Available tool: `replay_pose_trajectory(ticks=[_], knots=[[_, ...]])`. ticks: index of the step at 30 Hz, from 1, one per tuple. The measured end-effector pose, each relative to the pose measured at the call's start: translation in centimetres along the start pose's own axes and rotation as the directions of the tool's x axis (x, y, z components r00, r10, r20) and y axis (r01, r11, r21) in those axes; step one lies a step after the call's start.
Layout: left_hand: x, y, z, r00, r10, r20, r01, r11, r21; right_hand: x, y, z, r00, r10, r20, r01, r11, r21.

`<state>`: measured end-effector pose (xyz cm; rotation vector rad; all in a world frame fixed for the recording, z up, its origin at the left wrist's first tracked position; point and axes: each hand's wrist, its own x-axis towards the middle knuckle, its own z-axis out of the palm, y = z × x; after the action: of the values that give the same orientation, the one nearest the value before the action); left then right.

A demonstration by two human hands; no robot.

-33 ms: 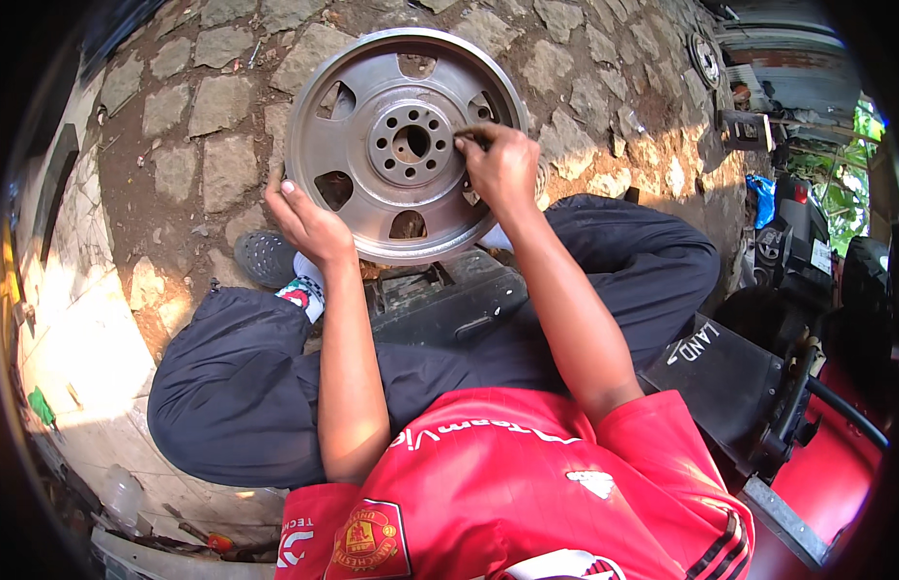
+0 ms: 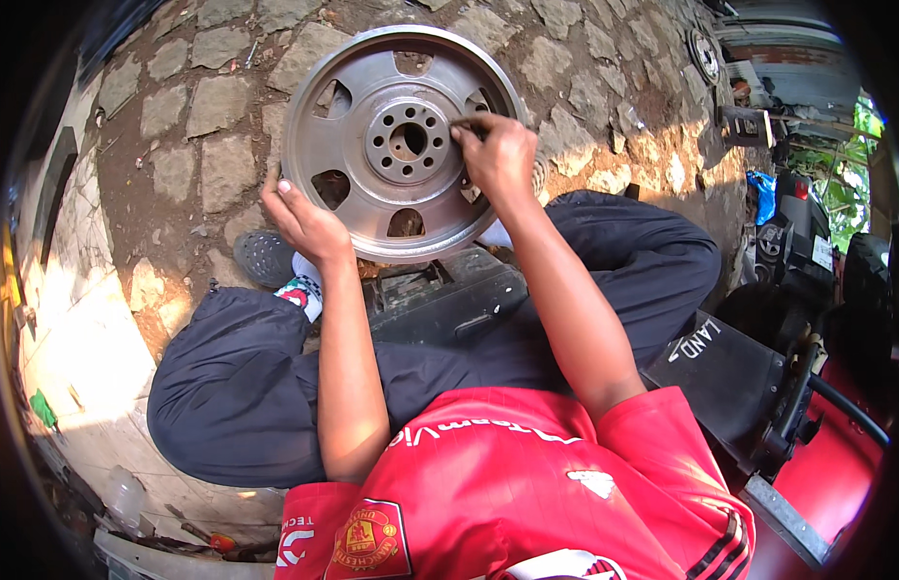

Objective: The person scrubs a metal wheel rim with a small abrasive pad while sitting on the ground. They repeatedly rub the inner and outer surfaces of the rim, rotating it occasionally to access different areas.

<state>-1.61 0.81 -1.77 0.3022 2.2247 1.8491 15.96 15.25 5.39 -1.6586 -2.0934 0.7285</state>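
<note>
From the head view: straight ahead, a big grey metal wheel (image 2: 372, 208), tipped up to show its round face, in front of the lap. In the middle, one big hole with a ring of small round holes about it, and larger windows farther out. At the wheel's lower left edge, the left hand (image 2: 309, 224), half open and curved round the rim, thumb at the front. Near the middle holes, on the right side, the right hand (image 2: 498, 162), with fingers bent and tips close together on the metal. Cannot tell if anything small is pinched there.

Under the wheel's near edge, between the legs, a dark case (image 2: 449, 307); cannot see what is inside. Far down on the left, a clear plastic bottle (image 2: 124, 495), too blurry to tell if full. Off to the right, a crumpled blue bag (image 2: 761, 184), insides hidden.

Below all this, rough stone ground (image 2: 217, 101) with brown dirt in the cracks. On the left, pale tiles (image 2: 87, 333), very bright with sun. At the top right, a round metal part (image 2: 703, 58); at the right edge, green leaves (image 2: 860, 174).
</note>
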Motion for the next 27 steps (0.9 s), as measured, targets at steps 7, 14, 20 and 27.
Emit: replay_pose_trajectory(ticks=[7, 14, 20, 27], knots=[[-0.1, 0.8, 0.6, 1.000, -0.015, -0.005, 0.015, 1.000, 0.022, -0.4, 1.6, 1.2, 0.998, -0.010, -0.060, 0.013, 0.998, 0.056], [-0.3, 2.3, 0.4, 0.997, -0.074, 0.023, 0.074, 0.997, -0.024, 0.7, 1.4, 1.6, 0.997, -0.021, -0.078, 0.024, 0.999, 0.042], [0.0, 1.5, 0.5, 0.997, -0.074, 0.018, 0.075, 0.997, -0.033, 1.0, 0.6, 0.1, 1.000, 0.021, 0.022, -0.022, 0.998, 0.062], [-0.1, 1.3, 0.6, 0.997, -0.074, 0.006, 0.075, 0.995, -0.060, -0.8, 2.5, 1.2, 0.996, -0.077, -0.046, 0.082, 0.990, 0.114]])
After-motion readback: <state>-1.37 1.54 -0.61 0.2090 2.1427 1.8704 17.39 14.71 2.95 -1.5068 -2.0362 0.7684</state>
